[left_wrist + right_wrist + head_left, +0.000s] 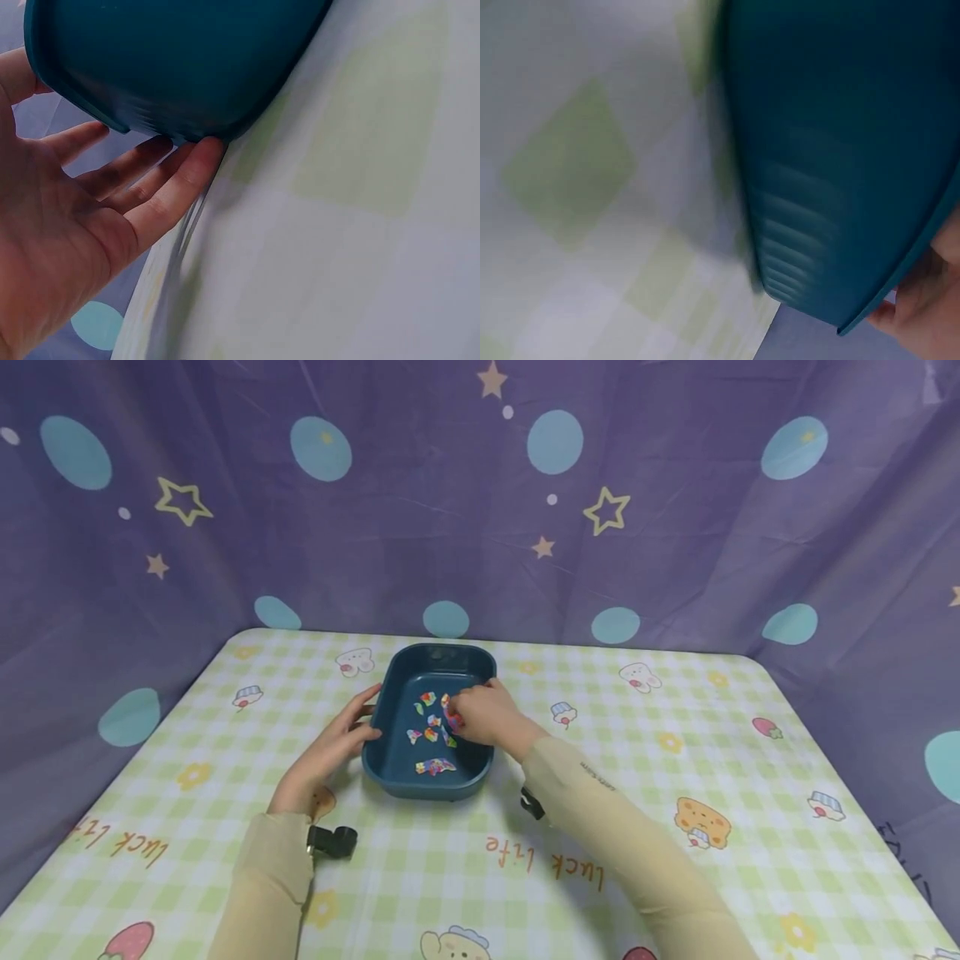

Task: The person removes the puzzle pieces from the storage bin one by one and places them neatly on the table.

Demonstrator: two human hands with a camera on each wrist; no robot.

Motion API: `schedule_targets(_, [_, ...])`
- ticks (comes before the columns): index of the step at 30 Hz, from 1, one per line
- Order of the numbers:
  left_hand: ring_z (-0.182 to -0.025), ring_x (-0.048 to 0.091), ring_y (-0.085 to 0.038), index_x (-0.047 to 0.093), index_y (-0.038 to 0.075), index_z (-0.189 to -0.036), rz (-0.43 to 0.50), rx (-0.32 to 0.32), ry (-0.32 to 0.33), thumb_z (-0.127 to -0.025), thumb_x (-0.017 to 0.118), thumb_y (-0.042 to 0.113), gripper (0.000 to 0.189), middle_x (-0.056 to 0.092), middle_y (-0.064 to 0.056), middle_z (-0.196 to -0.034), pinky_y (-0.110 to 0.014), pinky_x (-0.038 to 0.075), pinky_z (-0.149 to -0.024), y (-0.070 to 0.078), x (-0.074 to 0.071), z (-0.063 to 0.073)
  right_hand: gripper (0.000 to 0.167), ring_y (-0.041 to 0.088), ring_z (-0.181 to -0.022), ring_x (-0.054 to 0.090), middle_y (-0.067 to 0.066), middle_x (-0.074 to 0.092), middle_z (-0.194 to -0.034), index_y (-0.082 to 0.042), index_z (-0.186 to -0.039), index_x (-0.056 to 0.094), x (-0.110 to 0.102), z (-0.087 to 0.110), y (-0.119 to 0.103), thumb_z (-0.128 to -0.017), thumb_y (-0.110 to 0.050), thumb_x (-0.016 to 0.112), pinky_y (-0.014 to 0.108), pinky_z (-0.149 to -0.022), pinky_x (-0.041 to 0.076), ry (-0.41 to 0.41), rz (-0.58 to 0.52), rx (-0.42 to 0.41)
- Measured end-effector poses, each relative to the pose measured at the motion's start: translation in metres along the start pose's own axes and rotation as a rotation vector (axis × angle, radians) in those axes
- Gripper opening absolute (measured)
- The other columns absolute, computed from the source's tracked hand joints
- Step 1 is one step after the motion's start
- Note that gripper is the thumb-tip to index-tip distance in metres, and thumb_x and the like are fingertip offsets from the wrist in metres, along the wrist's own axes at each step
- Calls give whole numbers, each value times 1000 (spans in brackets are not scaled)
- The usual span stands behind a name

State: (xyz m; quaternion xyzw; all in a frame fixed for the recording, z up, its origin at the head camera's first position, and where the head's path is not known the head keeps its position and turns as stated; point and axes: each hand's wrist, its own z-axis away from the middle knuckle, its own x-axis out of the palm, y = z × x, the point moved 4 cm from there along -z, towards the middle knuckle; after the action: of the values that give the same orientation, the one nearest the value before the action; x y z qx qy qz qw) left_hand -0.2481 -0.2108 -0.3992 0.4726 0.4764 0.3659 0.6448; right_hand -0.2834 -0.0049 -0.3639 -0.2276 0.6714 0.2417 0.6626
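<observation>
A dark teal plastic tub (430,791) stands on the table with several small multicoloured pieces (435,767) lying on its floor. My left hand (335,749) holds the tub's left side. In the left wrist view, its fingertips (206,154) touch the outer wall and the thumb lies at the rim. My right hand (486,714) reaches over the right rim, with curled fingers at a bright multicoloured piece (452,713) inside. The fingertips partly cover that piece. From the right wrist, the tub's outer wall (817,150) hides most of that hand.
A green-and-white checked cloth (637,752) with cartoon prints covers the table. A purple curtain (450,543) hangs behind and at both sides. Black wrist cameras, such as the left one (333,842), sit below the cuffs.
</observation>
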Motion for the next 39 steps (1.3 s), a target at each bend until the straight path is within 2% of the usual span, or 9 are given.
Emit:
schedule_targets(5, [-123,34,-36,14,25,-147,-7,-2,-4,-88,47,11,69,22,-20,-142,-38,43,-87,0,0,-1,21,15,-91,60,-6,66,-93,-21,-95,68,2,-8,-2,-77,-32,68,50,-96,33,-77,21,49])
schedule_targets(9, [-123,34,-35,15,28,-146,-29,-17,3,-88,47,12,69,23,-18,-142,-41,42,-89,-1,0,-1,24,15,-90,59,-5,65,-91,-21,-88,65,5,-13,-4,-73,-39,71,44,-90,37,-120,59,77])
schedule_targets(15, [-122,35,-34,15,29,-146,-45,-24,4,-87,47,12,69,25,-17,-142,-42,40,-90,-2,1,0,28,14,-93,59,-6,65,-95,-23,-91,65,11,-18,-3,-71,-41,74,39,-86,37,-147,66,111])
schedule_targets(25, [-123,34,-34,15,29,-146,-32,-28,7,-87,47,12,69,24,-17,-143,-42,41,-90,-1,2,0,36,15,-88,58,-4,64,-91,-21,-96,62,12,-19,0,-66,-37,76,39,-83,35,-143,-8,99])
schedule_targets(32, [-124,33,-35,14,29,-146,-31,-38,9,-88,46,13,69,23,-17,-143,-44,40,-91,-2,1,0,34,14,-94,53,-5,61,-92,-21,-90,64,10,-17,-1,-65,-42,75,44,-91,33,-134,-27,75])
schedule_targets(35, [-125,33,-34,15,30,-146,-35,-42,11,-88,47,13,69,23,-17,-144,-44,40,-92,-2,0,0,34,13,-94,51,-6,60,-91,-21,-91,65,9,-16,-1,-66,-42,75,42,-88,37,-117,-48,54])
schedule_targets(39, [-124,34,-34,15,30,-146,-40,-41,9,-88,47,13,69,23,-17,-143,-43,40,-92,-2,0,0,36,13,-89,51,-3,56,-93,-18,-97,66,4,-12,-1,-67,-35,75,36,-78,41,-75,-98,13])
